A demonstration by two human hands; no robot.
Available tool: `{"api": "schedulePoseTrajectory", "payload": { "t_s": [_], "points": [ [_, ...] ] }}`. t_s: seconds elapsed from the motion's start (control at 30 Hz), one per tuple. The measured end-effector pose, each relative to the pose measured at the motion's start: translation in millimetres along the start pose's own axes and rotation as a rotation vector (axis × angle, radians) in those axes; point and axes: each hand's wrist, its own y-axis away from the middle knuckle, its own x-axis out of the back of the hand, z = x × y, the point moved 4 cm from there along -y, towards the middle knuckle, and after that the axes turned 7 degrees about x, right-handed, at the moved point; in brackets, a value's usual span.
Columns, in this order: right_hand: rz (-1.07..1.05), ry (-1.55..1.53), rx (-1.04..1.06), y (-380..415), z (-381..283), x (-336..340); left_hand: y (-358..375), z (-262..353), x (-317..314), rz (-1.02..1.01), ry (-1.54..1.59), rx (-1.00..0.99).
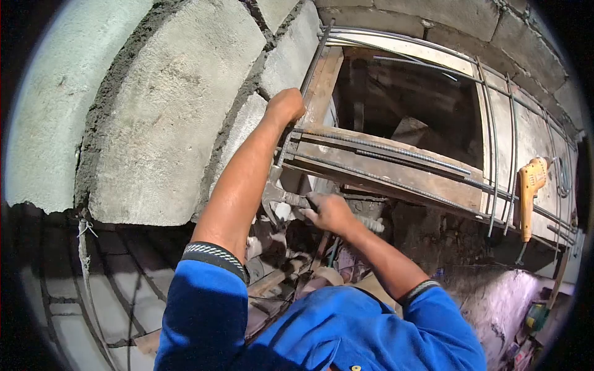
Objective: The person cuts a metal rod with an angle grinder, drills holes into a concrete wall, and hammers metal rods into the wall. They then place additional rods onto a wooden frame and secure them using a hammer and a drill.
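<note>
My left hand [286, 106] is closed around a steel rebar [315, 59] that runs along the block wall; its fingertips are mostly hidden behind the fist. Lower down, my right hand [335, 214] grips a hammer [296, 199] by its handle. The hammer's metal head lies left of that hand, just below the near end of the wooden form [390, 157]. Part of the handle shows past the right side of the hand. Several ribbed bars [402, 151] lie across the form between the wall and the right side.
A yellow power drill [531, 182] lies on the right-hand boards among tied rebars. The form frames a dark opening [411, 102]. Large concrete blocks [179, 105] rise at the left, with rough mortar joints. Wood pieces and debris [278, 278] lie below my arms.
</note>
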Motion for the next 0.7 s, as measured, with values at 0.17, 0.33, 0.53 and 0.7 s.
{"api": "schedulePoseTrajectory", "payload": {
  "t_s": [0.17, 0.33, 0.53, 0.7],
  "points": [
    [-0.154, -0.090, 0.167, 30.5, -32.1, -40.1, -5.6, 1.7, 7.4, -0.008, 0.015, 0.009],
    [-0.341, 0.040, 0.174, 23.4, -20.4, -25.7, -5.2, 2.1, 10.8, -0.044, 0.020, -0.003],
    [0.018, -0.136, 0.063, 30.8, -15.2, -44.3, -10.4, -0.5, 4.6, -0.026, 0.048, 0.010],
    [-0.473, 0.050, 0.266, 40.3, -41.6, -41.9, -14.3, 0.4, 6.6, -0.041, 0.054, 0.016]
  ]
}}
